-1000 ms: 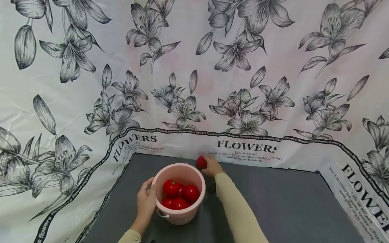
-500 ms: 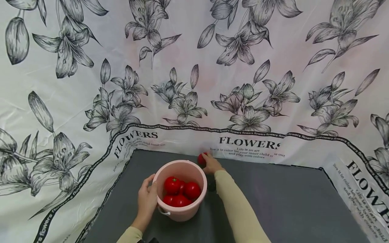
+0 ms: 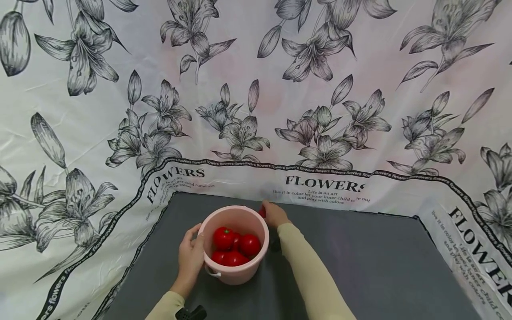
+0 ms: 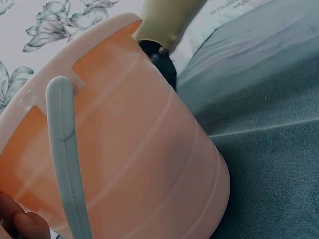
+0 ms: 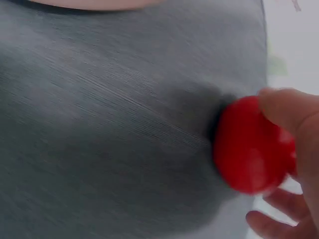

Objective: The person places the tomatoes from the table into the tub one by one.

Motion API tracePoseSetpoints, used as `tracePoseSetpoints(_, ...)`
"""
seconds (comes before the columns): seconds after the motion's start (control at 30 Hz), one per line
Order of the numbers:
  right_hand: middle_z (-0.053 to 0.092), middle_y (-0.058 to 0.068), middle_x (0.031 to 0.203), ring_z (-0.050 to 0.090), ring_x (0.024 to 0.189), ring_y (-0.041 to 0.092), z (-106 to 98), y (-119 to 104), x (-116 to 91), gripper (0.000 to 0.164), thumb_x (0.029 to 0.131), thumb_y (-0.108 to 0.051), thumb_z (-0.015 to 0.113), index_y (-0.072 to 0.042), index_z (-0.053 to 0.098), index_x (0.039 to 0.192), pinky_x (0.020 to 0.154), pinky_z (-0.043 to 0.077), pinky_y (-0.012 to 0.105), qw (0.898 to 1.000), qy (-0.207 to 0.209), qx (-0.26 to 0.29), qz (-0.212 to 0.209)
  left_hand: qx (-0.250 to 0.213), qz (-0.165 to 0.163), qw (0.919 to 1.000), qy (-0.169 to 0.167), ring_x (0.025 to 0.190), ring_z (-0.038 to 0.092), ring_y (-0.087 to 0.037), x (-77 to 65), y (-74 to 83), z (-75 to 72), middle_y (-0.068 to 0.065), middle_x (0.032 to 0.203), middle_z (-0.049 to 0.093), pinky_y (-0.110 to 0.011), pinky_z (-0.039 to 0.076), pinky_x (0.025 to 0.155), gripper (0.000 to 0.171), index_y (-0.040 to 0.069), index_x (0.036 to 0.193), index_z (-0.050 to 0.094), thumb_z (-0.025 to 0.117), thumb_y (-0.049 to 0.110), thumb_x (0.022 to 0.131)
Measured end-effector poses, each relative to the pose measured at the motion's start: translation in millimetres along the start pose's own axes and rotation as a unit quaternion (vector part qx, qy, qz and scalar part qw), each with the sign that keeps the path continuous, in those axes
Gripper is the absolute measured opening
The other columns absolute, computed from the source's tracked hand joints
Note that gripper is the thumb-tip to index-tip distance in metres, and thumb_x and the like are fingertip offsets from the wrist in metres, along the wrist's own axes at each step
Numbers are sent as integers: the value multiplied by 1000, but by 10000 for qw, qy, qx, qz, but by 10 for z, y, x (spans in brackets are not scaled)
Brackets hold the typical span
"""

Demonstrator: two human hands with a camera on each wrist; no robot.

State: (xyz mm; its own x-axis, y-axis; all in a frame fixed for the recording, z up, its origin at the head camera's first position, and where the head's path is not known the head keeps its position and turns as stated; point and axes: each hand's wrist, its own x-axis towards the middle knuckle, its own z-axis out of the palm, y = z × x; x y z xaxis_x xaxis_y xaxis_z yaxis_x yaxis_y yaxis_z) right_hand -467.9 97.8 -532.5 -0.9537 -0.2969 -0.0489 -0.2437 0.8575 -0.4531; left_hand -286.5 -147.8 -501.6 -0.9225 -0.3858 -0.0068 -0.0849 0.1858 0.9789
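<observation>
A pink bucket (image 3: 236, 280) stands upright on the grey table, several shiny red tomatoes (image 3: 223, 238) inside it. At its left side my left hand (image 3: 190, 258) grips the rim; only fingertips show in the left wrist view, near the pale bucket handle (image 4: 65, 149). Behind the bucket, on its right, my right hand (image 3: 275, 215) holds another tomato (image 5: 251, 144) between thumb and fingers, close over the tabletop. From the head view most of this tomato is hidden behind the hand and the bucket rim.
The grey tabletop (image 3: 360, 258) extends to the right of the bucket. A white flower-printed cloth (image 3: 240, 178) rises along the back and sides. A black wrist device (image 3: 191, 313) sits at the left sleeve.
My right hand has shifted slightly and turned around the tomato, which shows less in the head view. The left hand stays on the bucket. The head view has tilted a little.
</observation>
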Motion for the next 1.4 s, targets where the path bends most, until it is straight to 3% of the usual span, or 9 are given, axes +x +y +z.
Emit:
tracePoseSetpoints(0.1, 65, 12, 99, 60, 85, 24, 53, 83, -72, 23, 91, -13, 72, -8, 58, 109, 81, 55, 43, 9986, 311, 347, -243, -6, 20, 10000, -32, 51, 50, -12, 9, -6, 53, -22, 80, 63, -25, 42, 47, 40, 15, 145, 53, 49, 24, 107)
tracePoseSetpoints(0.23, 68, 22, 116, 66, 101, 34, 62, 204, -218, 38, 90, -15, 72, -1, 59, 123, 89, 58, 48, 9864, 962, 1326, 151, -56, -7, 9999, -106, 50, 50, -12, 15, -18, 120, -21, 79, 63, -25, 43, 46, 39, 14, 145, 53, 49, 22, 107)
tracePoseSetpoints(0.47, 63, 22, 134, 63, 121, 37, -270, 151, -449, 50, 94, -33, 72, -7, 59, 135, 95, 57, 50, 9185, 1587, 3345, 1386, -115, 76, 9998, -146, 57, 57, -12, 39, -18, 123, -28, 96, 69, -25, 45, 48, 40, 13, 145, 53, 49, 24, 107)
tracePoseSetpoints(0.63, 61, 22, 136, 65, 118, 37, -579, -140, -537, 44, 96, -31, 70, -10, 59, 132, 83, 62, 43, 8821, 1501, 4282, 1264, -153, 21, 9998, -117, 52, 55, -11, 24, -23, 23, -25, 98, 70, -25, 44, 48, 42, 12, 147, 51, 49, 26, 107)
tracePoseSetpoints(0.77, 61, 22, 136, 67, 117, 36, -796, -424, -628, 43, 98, -28, 68, -9, 57, 135, 80, 63, 41, 8684, 1358, 4698, 817, -299, -33, 9995, -96, 47, 49, -11, 30, -32, -10, -16, 81, 66, -25, 42, 46, 41, 13, 146, 52, 49, 27, 107)
tracePoseSetpoints(0.87, 60, 21, 136, 67, 118, 37, -915, -641, -757, 43, 98, -24, 67, -8, 56, 137, 83, 62, 45, 8722, 1161, 4736, 391, -397, 0, 9992, -25, 49, 51, -10, 43, -42, -6, -9, 76, 65, -25, 41, 46, 40, 13, 145, 54, 50, 26, 107)
tracePoseSetpoints(1.1, 68, 15, 126, 69, 105, 29, -883, -1047, -1068, 40, 94, -26, 70, -11, 64, 131, 83, 61, 39, 9389, 886, 3236, -775, -618, -171, 9979, 125, 57, 56, -9, 37, -49, -21, -8, 87, 71, -24, 44, 49, 42, 13, 146, 54, 51, 27, 107)
tracePoseSetpoints(1.3, 69, 6, 127, 66, 110, 22, -661, -1276, -1179, 44, 90, -28, 74, -16, 64, 131, 84, 61, 36, 9615, 380, 2487, -1108, -660, -212, 9975, 156, 67, 62, -5, 30, -29, -9, -20, 115, 71, -22, 49, 54, 46, 14, 149, 52, 49, 32, 107)
tracePoseSetpoints(1.4, 70, 2, 124, 65, 107, 17, -549, -1321, -1193, 44, 89, -26, 76, -15, 65, 129, 86, 59, 29, 9713, 375, 1898, -1382, -684, -263, 9972, 132, 68, 62, -5, 22, -22, 28, -18, 112, 71, -22, 50, 56, 46, 14, 150, 51, 49, 33, 107)
